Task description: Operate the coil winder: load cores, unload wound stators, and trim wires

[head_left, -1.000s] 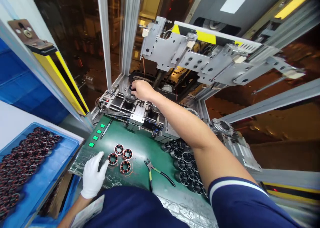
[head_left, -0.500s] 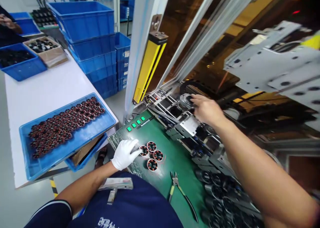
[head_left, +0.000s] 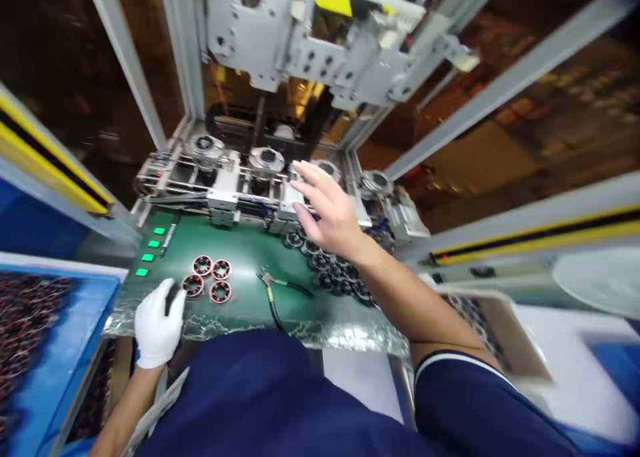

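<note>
My left hand [head_left: 159, 325], in a white glove, rests at the left of the green mat [head_left: 245, 243] with thumb and fingers apart. Its fingertips are beside the nearest of several ring-shaped motor stators [head_left: 193, 285] with red-and-black cores; whether they touch it I cannot tell. My bare right hand [head_left: 333, 213] hovers with spread fingers over the front of the machine, holding nothing visible. Behind it stands a row of round metal fixtures, among them one with a dark centre [head_left: 267, 160] and one at far left [head_left: 205, 147]. The hand partly hides a third fixture [head_left: 327, 170].
Cutting pliers [head_left: 270, 287] lie on the mat. Many black cylindrical housings [head_left: 340, 277] are grouped under my right forearm. Four-sided green markers [head_left: 148, 257] and a pen-like stick [head_left: 169, 238] lie at left. A blue tray [head_left: 85, 337] of stators stands far left. Machine plates [head_left: 320, 53] hang overhead.
The view has swung right to face the machine. My right hand has left the far-left fixture and moved right, its fingers now spread. My left hand stays beside the stators.
</note>
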`<state>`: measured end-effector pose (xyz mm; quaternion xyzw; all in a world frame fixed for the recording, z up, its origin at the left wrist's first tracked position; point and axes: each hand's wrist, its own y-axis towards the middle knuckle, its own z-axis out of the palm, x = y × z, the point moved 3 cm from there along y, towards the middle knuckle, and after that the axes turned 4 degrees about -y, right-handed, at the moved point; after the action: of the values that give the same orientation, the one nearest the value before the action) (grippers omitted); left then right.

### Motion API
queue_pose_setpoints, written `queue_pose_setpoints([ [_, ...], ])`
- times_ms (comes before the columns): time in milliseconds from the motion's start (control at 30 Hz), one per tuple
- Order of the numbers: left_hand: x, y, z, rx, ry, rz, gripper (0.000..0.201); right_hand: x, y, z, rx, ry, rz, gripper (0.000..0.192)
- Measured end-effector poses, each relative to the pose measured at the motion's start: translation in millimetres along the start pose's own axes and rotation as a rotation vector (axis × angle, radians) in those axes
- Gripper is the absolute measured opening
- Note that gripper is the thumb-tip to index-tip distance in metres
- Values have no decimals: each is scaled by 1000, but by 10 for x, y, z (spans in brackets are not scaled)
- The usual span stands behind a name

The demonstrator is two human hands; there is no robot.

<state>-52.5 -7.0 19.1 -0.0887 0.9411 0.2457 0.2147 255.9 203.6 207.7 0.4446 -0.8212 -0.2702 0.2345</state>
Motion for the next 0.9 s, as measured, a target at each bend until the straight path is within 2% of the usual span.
queue_pose_setpoints([
  [100, 1, 67, 37, 11, 29, -5, 41, -44, -816, -176, 39, -37, 203, 25],
  [200, 5, 113, 70, 44, 55, -15, 43, -46, -1572, -158, 110, -55, 376, 17],
  [267, 3, 131, 75, 49, 73, -29, 44, 3, -1953, -104, 151, -73, 453, 16],
  [333, -6, 144, 73, 47, 85, -37, 46, 78, -2196, -41, 186, -108, 498, 19],
  [433, -17, 157, 71, 62, 88, -47, 49, 179, -2326, 67, 225, -196, 529, 24],
  [600, -19, 151, 70, 90, 80, -76, 48, 209, -2270, 226, 209, -343, 524, 25],
  [733, -31, 138, 56, 84, 100, -77, 48, 172, -2248, 248, 217, -281, 497, 12],
  [900, -59, 146, 44, 74, 116, -56, 46, 189, -2186, 237, 277, -189, 463, 21],
])
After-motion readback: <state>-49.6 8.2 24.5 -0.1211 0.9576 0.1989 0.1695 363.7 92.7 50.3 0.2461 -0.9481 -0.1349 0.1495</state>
